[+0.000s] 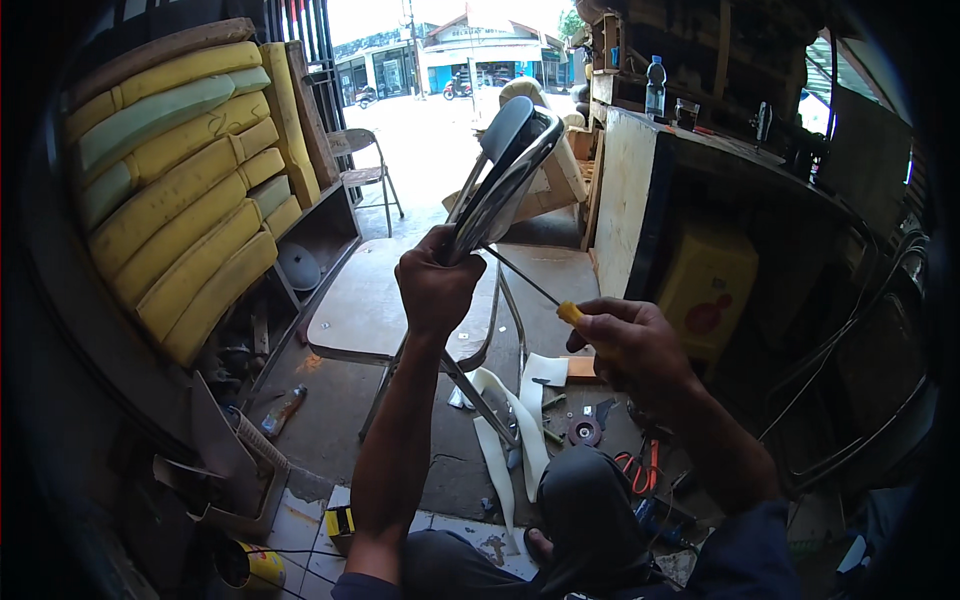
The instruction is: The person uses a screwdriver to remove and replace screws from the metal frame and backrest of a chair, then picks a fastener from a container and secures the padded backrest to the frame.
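Note:
My left hand (440, 280) grips a chrome metal chair frame with a dark grey padded piece (508, 130), held upright and tilted. My right hand (625, 340) is closed on the yellow handle of a screwdriver (570, 312), whose long shaft points up-left to the frame just beside my left hand; the tip's exact contact is hidden. Below them lies a pale chair seat (370, 320) on metal legs. On the floor are white foam strips (545, 375), orange scissors (645, 465), a round disc (585, 430) and small scattered bits.
Stacked yellow and green foam cushions (170, 180) line the left. A folding chair (365, 160) stands near the open street front. On the right are a counter (625, 200) with a bottle (656, 88), a yellow container (710, 300) and dark metal frames. A tin (260, 570) sits lower left.

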Motion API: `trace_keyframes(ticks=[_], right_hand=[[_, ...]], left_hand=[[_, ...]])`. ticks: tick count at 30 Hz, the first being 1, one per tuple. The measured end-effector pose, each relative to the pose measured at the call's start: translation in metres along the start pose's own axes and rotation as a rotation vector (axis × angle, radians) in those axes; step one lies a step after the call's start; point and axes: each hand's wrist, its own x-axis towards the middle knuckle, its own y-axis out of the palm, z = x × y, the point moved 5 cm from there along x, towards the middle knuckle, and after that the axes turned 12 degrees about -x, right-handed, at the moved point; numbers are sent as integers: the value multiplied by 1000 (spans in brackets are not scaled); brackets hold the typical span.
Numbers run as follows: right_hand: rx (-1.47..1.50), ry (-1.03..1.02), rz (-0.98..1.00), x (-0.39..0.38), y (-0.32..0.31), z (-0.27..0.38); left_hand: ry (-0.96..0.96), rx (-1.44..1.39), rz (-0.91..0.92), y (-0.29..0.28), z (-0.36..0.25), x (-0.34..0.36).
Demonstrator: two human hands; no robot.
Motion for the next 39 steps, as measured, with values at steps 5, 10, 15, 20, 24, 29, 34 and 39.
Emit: trace_keyframes(ticks=[5,10,15,20,24,29,34,39], right_hand=[[16,-8,36,0,-2,-4],[-1047,-879,-498,-23,10,13],[-759,-699,-348,-14,12,7],[209,52,93,2,-4,-1],[-566,-476,-210,-6,4,7],[-775,-546,-361,-11,4,1],[-393,-220,-92,5,-4,-9],[-270,-282,-108,4,-4,-25]], left_hand=[[5,5,26,3,0,4],[60,66,-33,5,1,4],[51,81,-47,8,0,0],[75,89,-44,2,-2,1],[70,99,-41,3,-2,2],[65,68,-17,8,-3,4],[77,83,-28,3,-2,0],[102,63,-25,3,0,3]])
